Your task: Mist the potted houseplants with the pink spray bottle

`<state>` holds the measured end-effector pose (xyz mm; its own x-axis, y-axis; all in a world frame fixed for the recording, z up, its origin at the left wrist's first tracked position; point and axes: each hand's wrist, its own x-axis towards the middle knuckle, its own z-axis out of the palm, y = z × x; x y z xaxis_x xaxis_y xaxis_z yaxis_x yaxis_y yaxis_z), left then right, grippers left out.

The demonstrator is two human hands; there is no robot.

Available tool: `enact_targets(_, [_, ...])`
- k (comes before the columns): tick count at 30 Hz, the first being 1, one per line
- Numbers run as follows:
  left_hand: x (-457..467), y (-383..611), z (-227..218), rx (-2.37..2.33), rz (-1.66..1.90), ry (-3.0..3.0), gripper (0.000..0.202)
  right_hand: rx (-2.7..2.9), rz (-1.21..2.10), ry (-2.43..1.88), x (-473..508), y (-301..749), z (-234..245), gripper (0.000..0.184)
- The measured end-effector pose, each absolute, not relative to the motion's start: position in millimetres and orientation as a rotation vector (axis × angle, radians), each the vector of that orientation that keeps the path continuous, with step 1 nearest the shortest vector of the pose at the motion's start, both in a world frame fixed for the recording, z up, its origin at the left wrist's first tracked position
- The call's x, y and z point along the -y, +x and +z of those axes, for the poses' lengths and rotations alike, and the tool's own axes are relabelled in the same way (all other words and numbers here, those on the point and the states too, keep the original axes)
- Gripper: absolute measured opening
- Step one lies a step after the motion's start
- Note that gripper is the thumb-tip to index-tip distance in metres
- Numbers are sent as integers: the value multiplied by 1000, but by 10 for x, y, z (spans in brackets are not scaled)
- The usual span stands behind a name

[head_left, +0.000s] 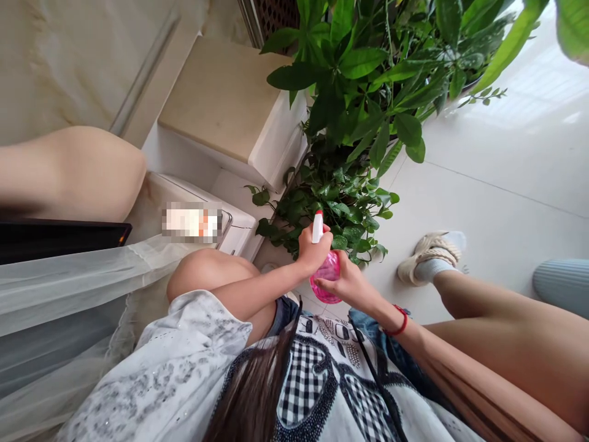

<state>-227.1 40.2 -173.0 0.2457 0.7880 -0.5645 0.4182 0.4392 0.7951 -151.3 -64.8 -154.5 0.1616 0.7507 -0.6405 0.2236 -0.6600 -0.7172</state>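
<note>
A: Entry one, left hand (313, 248)?
B: Closed round the white nozzle (317, 226) of the pink spray bottle (327, 274). The right hand (350, 285) cups its base, fingers curled, beside the leafy plant (335, 205).
A: Hazard?
B: Nozzle twisting loose, probably, and water wetting the tiled floor (483, 202).

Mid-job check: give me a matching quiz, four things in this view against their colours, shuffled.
Things:
1 spray bottle
2 bracelet
3 plant
4 shoe

Colours:
A green
B beige
C pink
D red

Pairs: 1-C, 2-D, 3-A, 4-B.

The left hand and right hand both hold the spray bottle.
</note>
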Motion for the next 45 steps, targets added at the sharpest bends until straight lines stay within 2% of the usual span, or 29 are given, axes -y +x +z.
enact_targets(15, [-366, -2309, -1842, -1378, 423, 1112, 7, 950, 1516, -1964, 671, -1527, -1596, 51])
enact_targets(19, [-401, -2287, -1754, -1372, 414, 1131, 6, 953, 1485, -1967, 666, -1555, -1591, 50])
enact_targets(24, [-445, -2224, -1582, -1341, 369, 1147, 16, 975, 1393, -1994, 647, -1539, -1531, 50])
enact_targets(30, [-440, -2199, -1686, -1286, 438, 1127, 8, 950, 1377, -1983, 648, -1514, -1538, 49])
enact_targets(38, [-468, -2152, -1550, -1215, 350, 1120, 12, 905, 1370, -2012, 664, -1560, -1489, 54])
enact_targets(45, [-438, -2156, -1679, -1225, 379, 1192, 12, 864, 1425, -1988, 696, -1546, -1510, 52])
